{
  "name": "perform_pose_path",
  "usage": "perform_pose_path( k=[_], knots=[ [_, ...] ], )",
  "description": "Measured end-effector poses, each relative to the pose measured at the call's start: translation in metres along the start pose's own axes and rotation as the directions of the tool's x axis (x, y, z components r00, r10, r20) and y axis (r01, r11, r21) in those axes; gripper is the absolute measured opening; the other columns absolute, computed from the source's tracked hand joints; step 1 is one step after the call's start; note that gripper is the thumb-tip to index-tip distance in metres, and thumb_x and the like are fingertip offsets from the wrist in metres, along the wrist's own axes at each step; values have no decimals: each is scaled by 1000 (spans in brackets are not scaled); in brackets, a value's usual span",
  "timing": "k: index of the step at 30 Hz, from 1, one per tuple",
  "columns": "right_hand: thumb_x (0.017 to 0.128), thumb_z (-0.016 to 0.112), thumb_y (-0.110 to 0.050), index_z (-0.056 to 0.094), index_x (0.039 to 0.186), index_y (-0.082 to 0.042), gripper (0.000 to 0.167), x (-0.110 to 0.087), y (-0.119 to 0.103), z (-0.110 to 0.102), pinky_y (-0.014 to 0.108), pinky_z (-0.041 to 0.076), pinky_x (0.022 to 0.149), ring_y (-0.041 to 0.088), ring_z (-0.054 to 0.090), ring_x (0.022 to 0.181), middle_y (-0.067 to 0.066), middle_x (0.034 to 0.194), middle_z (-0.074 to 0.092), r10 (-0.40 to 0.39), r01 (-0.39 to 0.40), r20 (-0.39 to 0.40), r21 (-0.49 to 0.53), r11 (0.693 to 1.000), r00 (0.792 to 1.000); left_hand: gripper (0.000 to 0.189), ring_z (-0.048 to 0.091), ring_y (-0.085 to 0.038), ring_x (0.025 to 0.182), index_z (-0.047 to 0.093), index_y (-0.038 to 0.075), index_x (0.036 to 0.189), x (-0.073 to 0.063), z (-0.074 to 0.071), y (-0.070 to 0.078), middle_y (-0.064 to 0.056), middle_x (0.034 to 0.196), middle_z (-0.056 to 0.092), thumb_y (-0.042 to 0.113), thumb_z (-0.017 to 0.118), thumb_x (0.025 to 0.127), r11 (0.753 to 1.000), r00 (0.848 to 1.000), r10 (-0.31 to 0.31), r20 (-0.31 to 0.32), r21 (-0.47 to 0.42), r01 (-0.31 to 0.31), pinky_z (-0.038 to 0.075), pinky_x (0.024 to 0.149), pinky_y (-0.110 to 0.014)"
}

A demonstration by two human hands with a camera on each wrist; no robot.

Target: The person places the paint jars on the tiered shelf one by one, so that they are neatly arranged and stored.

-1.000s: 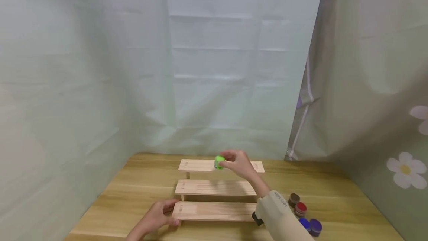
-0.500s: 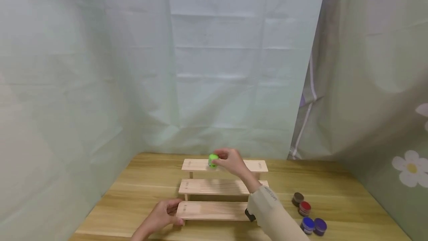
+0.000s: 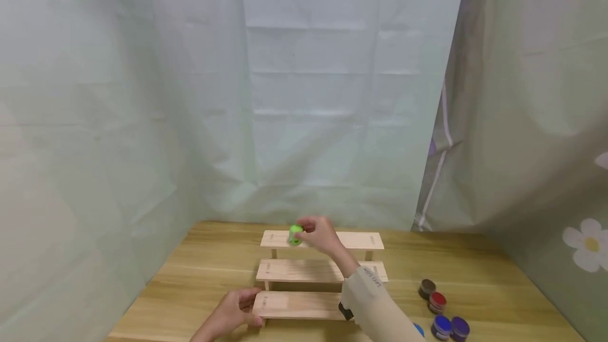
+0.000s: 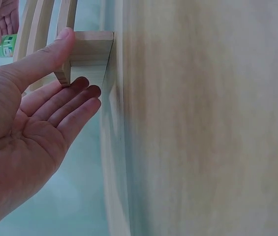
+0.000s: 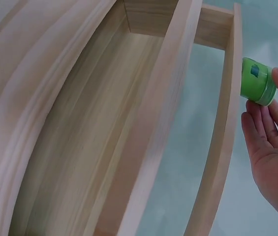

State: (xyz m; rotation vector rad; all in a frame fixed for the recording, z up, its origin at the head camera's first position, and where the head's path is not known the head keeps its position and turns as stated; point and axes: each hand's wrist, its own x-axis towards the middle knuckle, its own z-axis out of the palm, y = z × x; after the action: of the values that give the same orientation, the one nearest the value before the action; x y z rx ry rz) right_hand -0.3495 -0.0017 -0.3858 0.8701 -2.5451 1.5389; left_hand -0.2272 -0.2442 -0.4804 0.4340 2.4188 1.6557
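A three-step wooden display rack [image 3: 304, 271] stands on the table. My right hand [image 3: 322, 235] pinches a small green-lidded jar [image 3: 295, 235] by its lid, thumb on one side and fingertips on the other. In the right wrist view the base of this green jar [image 5: 257, 81] appears to meet the top board [image 5: 222, 128]. At the rack's lower left corner, my left hand [image 3: 231, 310] holds the end of the bottom step [image 3: 299, 305]. Its thumb lies on the board's front edge, with the fingers behind, as the left wrist view shows around the wooden end [image 4: 87, 49].
To the right of the rack are a dark brown-lidded jar [image 3: 427, 289], a red jar [image 3: 437, 302], a blue jar [image 3: 442, 327] and a purple jar [image 3: 459, 329]. Another blue lid [image 3: 419, 330] peeks out beside the right sleeve. Pale cloth [image 3: 309, 120] hangs behind the table.
My right hand has carried the green jar leftward along the top step, towards its left end. The left hand keeps its hold on the bottom step. The head view has shifted slightly.
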Motion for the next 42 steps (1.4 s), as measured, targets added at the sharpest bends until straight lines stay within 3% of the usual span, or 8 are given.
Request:
perform_pose_path(
  k=[22,29,42],
  knots=[
    [90,72,-21,65,124,-1,40,0,1,9,32,60,80,26,66,102,15,116,69,76,-75,-33,9,997,997,76,50,-53,125,39,-25,133,4,3,2,-41,137,46,11,80,79,999,999,-37,4,-1,37,53,99,-45],
    [93,68,-23,61,129,-4,42,-8,5,-10,42,56,96,33,63,115,18,127,65,67,-64,-59,49,997,996,79,49,-54,125,38,-25,133,4,1,2,-42,138,43,13,80,79,1000,1000,-23,5,6,23,55,97,-38],
    [92,69,-18,66,122,-6,33,-46,12,-63,37,57,92,25,66,108,14,120,69,146,-114,-218,153,982,965,84,51,-54,123,37,-25,134,4,-10,-1,-43,137,43,21,81,79,1000,999,-17,27,25,17,57,94,-35]
  ],
)
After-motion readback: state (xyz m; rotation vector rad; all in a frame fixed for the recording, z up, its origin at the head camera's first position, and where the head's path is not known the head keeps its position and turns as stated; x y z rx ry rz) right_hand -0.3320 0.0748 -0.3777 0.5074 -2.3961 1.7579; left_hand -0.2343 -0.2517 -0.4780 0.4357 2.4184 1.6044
